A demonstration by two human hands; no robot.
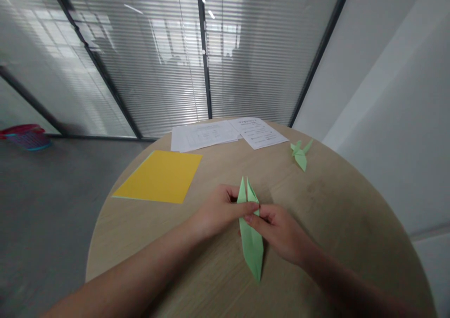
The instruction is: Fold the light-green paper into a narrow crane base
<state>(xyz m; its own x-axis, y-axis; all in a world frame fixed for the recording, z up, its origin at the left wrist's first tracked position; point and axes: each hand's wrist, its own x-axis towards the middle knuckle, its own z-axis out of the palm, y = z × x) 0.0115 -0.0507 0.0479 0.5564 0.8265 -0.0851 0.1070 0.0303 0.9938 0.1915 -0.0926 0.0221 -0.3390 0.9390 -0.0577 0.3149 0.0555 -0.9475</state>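
Note:
A light green folded origami paper (pixel 252 247) is held between both hands over the round table. It is long and narrow, with two separate points at its far end and a single point toward me. My left hand (pixel 223 208) pinches it from the left, the thumb lying across its front and the fingers hidden behind. From the right, my right hand (pixel 279 229) grips the paper's edge with the thumb on its face. Both thumbs meet near the middle of the paper. A finished green paper crane (pixel 301 155) sits apart at the far right.
A stack of yellow paper (pixel 161 176) lies on the wooden table (pixel 140 243) at the left. Printed white sheets (pixel 207 136) overlap along the far edge. Beyond are blinds behind glass (pixel 161 74), a white wall (pixel 393 93) at right and a red-blue basket (pixel 27 137) on the floor.

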